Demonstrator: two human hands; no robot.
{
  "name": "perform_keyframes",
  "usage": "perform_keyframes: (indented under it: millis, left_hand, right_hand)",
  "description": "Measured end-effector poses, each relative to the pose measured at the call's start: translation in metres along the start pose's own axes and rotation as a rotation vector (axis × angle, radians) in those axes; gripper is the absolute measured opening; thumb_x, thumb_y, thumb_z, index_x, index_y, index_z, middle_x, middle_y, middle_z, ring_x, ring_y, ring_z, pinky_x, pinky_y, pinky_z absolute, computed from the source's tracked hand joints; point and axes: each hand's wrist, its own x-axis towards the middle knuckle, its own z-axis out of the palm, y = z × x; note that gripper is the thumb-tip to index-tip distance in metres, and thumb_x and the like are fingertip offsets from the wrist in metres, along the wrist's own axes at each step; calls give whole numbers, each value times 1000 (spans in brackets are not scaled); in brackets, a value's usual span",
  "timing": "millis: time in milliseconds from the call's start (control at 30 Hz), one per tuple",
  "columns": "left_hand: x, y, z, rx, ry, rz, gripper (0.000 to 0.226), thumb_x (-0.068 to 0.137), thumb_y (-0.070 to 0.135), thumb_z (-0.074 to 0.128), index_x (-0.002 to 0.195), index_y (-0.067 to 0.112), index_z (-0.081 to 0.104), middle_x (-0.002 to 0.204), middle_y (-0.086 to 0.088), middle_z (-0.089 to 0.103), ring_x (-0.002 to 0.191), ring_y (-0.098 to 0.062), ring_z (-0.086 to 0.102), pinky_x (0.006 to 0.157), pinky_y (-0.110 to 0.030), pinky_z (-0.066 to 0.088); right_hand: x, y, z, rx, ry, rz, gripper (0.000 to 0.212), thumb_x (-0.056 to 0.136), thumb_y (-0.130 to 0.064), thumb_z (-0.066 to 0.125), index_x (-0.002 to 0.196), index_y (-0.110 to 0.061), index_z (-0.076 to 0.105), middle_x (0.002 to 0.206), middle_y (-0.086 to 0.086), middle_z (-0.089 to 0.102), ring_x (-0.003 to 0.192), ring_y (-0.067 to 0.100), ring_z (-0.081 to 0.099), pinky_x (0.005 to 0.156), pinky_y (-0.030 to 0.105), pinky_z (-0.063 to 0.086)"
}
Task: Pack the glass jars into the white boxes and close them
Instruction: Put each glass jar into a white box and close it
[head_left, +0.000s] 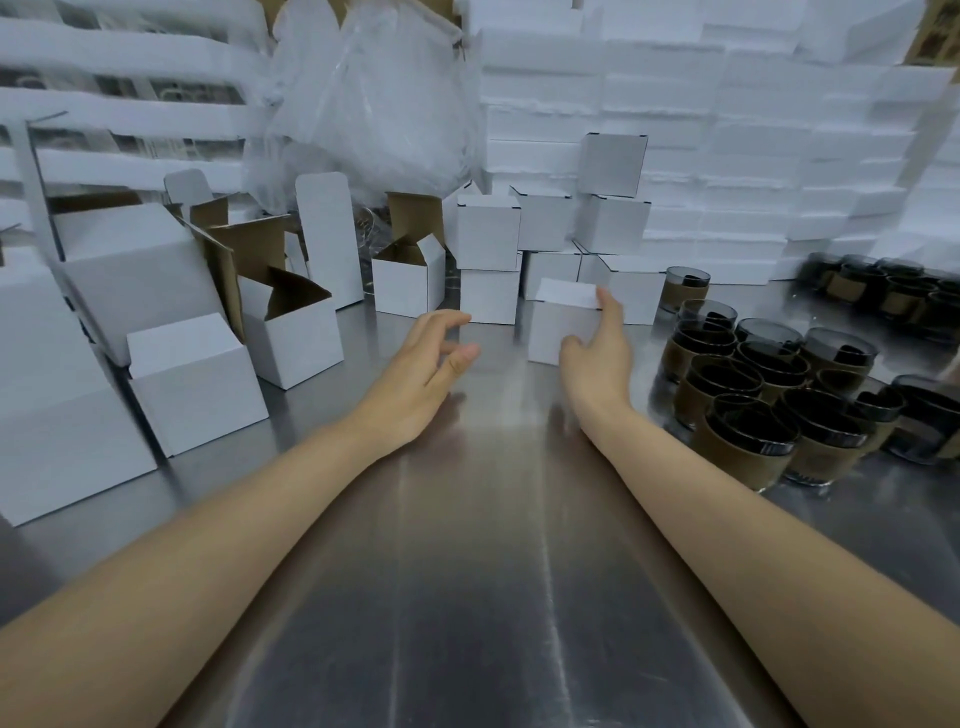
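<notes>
A closed white box (558, 325) stands on the metal table (467, 545) in front of a stack of closed white boxes (545, 228). My right hand (597, 348) touches this box, fingers stretched along its right edge and thumb on its front face. My left hand (434, 358) hovers just left of it, fingers relaxed and holding nothing. Several dark glass jars with brown sleeves (753, 395) stand in a cluster at the right. Open white boxes (291, 332) with brown insides wait on the left, another open box (408, 280) further back.
Larger white boxes (192, 384) crowd the left side. A clear plastic bag (374, 104) hangs at the back centre. A wall of stacked white foam slabs (753, 145) fills the back right. More jars (883, 291) stand at the far right.
</notes>
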Motion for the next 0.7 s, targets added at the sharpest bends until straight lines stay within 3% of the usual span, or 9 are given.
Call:
perform_keyframes:
  millis: [100,233,300,433,700]
  left_hand:
    - [0,1,-1,6,-2,5,56,94,51,33,141,20,37,132,13,33,102,28,39,86,-3,35]
    - [0,-1,0,-1,4,1,61,91,56,31,140,20,38,130,13,34,106,8,46,91,-16,37]
    - [2,-3,1,3,9,-1,60,91,55,30,139,20,39,130,12,35,105,2,47,90,-14,37]
    - [3,-5,2,16,6,17,57,92,53,30,136,19,42,130,12,35,106,10,44,88,-3,34]
    - [5,-7,3,31,11,29,39,101,35,34,132,16,47,131,8,38,96,8,46,84,3,27]
  right_hand:
    - [2,5,2,-107,-28,35,71,91,-3,49,152,-19,16,162,7,-4,149,20,2,113,25,15]
    - [9,10,10,-216,-80,63,79,90,-10,57,153,-21,11,161,11,-10,148,29,4,115,37,20]
    - [17,12,13,-242,-86,60,80,89,-9,57,153,-21,11,160,14,-3,146,33,14,112,37,26]
    - [38,14,21,-259,-68,17,75,85,-4,57,149,-17,19,145,17,25,122,35,43,93,31,37]
    - [73,24,38,-321,-92,-26,71,84,-6,57,145,-14,23,132,18,36,111,36,48,84,29,36]
